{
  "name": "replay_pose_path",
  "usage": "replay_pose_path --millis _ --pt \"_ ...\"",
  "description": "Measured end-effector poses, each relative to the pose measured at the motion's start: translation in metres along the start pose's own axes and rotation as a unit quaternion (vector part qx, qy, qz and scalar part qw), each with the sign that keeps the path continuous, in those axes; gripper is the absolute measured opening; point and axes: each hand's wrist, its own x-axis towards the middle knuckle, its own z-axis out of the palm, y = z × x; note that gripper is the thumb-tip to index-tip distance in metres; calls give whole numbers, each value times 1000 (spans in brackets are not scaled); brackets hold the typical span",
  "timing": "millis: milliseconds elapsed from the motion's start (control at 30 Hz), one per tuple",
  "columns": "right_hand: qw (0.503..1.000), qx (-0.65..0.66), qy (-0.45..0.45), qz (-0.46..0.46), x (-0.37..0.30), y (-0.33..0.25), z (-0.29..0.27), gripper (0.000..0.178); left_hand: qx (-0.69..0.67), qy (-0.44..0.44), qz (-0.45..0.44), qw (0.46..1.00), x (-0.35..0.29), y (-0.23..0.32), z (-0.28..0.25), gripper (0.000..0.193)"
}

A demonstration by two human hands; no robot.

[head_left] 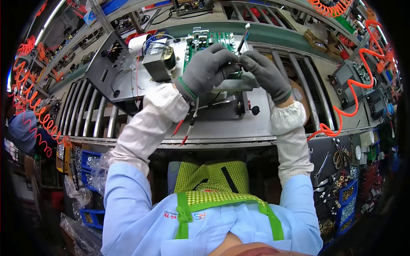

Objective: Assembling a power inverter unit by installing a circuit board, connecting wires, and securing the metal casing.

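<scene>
My left hand, in a grey glove, is closed, its fingertips meeting those of my right hand over the chassis. Between them both hands pinch a thin cable; its dark length rises above the fingers to a white plug. The fingers hide the part they grip. Behind the left glove lies a green circuit board, partly covered by it. To its left stands a large transformer on the pale metal base plate. Red-tipped leads hang below my left wrist.
A black metal panel stands upright at the chassis's left. Roller conveyors run on both sides. An orange coiled hose hangs at the right. Blue bins of screws sit lower left; hand tools lie lower right.
</scene>
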Motion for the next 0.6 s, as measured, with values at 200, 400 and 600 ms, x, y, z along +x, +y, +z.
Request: replay_pose_path --millis 200,400,600 --pt "955 -269 -64 -110 15 -7 3 26 -142 -77 -136 977 -9 -19 -9 27" --pt "901 -420 -56 -91 33 -14 7 22 -49 -162 -154 973 7 -31 -12 21" --pt "934 -344 -31 -96 35 -13 9 27 -110 -25 -185 976 -13 -35 0 18"
